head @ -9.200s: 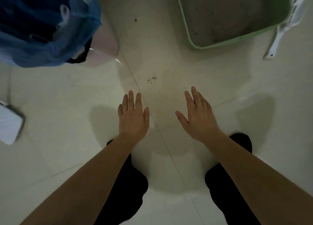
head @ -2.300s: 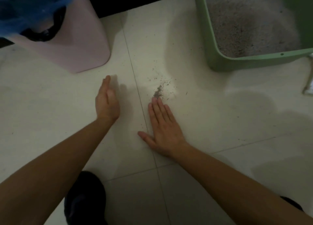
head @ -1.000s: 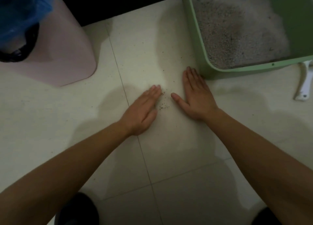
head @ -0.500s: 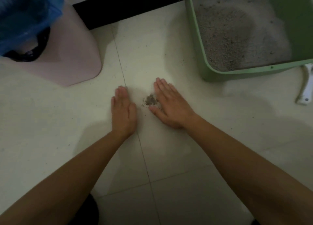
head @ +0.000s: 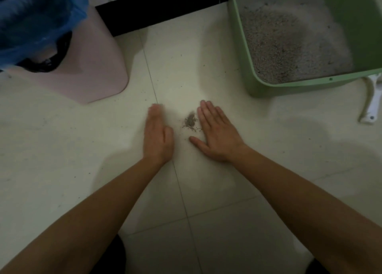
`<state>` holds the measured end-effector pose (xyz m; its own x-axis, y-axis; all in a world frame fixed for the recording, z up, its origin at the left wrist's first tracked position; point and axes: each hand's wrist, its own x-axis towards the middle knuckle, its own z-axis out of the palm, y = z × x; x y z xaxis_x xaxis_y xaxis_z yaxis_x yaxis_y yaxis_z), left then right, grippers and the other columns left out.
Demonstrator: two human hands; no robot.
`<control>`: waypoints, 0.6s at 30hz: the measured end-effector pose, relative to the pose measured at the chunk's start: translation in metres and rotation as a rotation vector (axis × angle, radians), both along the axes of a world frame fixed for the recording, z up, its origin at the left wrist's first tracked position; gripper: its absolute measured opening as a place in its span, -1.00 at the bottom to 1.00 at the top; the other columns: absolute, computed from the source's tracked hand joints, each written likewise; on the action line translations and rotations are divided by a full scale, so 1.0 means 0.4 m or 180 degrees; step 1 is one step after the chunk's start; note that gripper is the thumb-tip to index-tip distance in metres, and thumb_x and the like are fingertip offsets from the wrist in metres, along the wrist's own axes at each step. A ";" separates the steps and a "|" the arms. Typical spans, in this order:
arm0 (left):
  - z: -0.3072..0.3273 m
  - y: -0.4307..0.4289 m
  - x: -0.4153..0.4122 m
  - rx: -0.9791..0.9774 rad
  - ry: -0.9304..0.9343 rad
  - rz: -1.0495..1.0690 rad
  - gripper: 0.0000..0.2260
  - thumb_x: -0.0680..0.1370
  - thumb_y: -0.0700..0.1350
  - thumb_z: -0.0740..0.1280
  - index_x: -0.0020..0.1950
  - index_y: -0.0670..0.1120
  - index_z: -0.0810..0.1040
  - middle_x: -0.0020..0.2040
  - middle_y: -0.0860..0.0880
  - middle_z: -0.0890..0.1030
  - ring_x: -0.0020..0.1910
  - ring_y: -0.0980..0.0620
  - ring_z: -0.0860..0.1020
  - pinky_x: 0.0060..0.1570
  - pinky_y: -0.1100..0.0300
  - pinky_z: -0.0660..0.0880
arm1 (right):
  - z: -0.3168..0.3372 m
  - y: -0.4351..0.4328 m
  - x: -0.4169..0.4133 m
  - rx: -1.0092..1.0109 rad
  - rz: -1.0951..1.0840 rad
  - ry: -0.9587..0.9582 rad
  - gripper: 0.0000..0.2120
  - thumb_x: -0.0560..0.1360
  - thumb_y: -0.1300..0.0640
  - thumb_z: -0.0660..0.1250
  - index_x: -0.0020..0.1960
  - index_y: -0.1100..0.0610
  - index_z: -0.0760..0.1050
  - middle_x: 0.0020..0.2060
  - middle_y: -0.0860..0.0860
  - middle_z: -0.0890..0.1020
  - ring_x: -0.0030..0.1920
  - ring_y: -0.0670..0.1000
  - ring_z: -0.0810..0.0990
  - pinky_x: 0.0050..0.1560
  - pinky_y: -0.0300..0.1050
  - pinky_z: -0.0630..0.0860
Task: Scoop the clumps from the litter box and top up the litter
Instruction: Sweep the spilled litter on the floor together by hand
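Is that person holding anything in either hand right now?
Nothing is held. The left hand and right hand are open on the floor tiles, flanking a small pile of spilled litter.

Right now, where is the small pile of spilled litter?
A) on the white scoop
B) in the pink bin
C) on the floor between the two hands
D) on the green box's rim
C: the grey pile lies on the floor between the left hand and the right hand.

Scoop head hidden — left hand fingertips blurred
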<state>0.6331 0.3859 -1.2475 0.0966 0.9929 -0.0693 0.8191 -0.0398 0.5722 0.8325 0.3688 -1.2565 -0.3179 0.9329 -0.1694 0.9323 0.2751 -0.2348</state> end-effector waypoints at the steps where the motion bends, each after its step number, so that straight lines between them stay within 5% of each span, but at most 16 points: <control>1: 0.002 0.001 -0.032 -0.0018 0.0142 0.0140 -0.41 0.54 -0.08 -0.02 0.57 -0.22 0.02 0.58 -0.16 0.06 0.56 -0.05 0.01 0.53 0.11 -0.08 | -0.001 0.003 -0.019 0.0004 0.0058 -0.0010 -0.16 0.58 -0.34 -0.17 0.60 0.26 -0.13 0.59 0.17 -0.12 0.58 0.10 -0.21 0.57 0.07 -0.13; 6: 0.010 -0.003 -0.148 -0.0042 0.0631 0.0041 -0.40 0.54 -0.07 -0.01 0.58 -0.19 0.06 0.57 -0.17 0.10 0.56 -0.05 0.05 0.52 0.13 -0.07 | -0.005 0.020 -0.031 0.0025 0.0355 0.0159 -0.22 0.61 -0.31 -0.14 0.60 0.23 -0.09 0.60 0.14 -0.08 0.59 0.09 -0.17 0.57 0.05 -0.13; 9: 0.003 -0.003 -0.153 0.0000 0.0706 -0.0005 -0.41 0.53 -0.09 0.01 0.57 -0.20 0.09 0.56 -0.18 0.14 0.55 -0.07 0.08 0.52 0.12 -0.04 | 0.008 0.039 -0.022 0.0177 0.0217 0.0511 -0.31 0.62 -0.24 0.06 0.57 0.21 0.13 0.54 0.15 0.20 0.54 0.14 0.11 0.53 0.04 0.07; 13: 0.001 -0.003 -0.130 0.0035 0.0643 0.0158 -0.41 0.53 -0.09 0.02 0.56 -0.21 0.09 0.56 -0.19 0.14 0.55 -0.07 0.07 0.51 0.15 -0.09 | 0.001 0.081 -0.036 0.0443 0.0193 0.0824 -0.49 0.55 -0.10 0.32 0.38 0.17 0.46 0.19 0.16 0.49 0.18 0.19 0.44 0.20 0.06 0.44; 18: 0.002 -0.002 -0.128 0.0030 0.0607 0.0171 -0.41 0.53 -0.08 0.02 0.56 -0.21 0.09 0.56 -0.19 0.15 0.55 -0.08 0.07 0.52 0.12 -0.09 | -0.035 0.102 -0.065 0.0824 0.0163 0.1547 -0.81 0.46 0.16 0.42 -0.04 0.27 0.68 -0.20 0.16 0.59 -0.22 0.21 0.56 -0.20 -0.05 0.58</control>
